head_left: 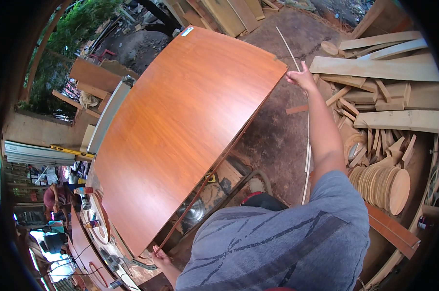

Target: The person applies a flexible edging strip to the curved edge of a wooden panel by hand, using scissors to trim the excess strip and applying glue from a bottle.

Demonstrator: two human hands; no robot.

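your hands are well apart, one near each end of the long near edge of the wood panel [190, 131], which lies broad face up in front of you, slanting across the bench. your left hand [162, 258] is at the near-left corner, by the end of the thin strip [200, 191] that runs just beside that edge; your right hand [302, 78] reaches out to the far-right corner, one digit raised. whether either is clamped on the panel or the strip, you cannot tell from here. the step in hand looks like lining up the strip with the edge. the next move seems to call for even tension between both hands, with the strip level along the edge and the panel unmoved.
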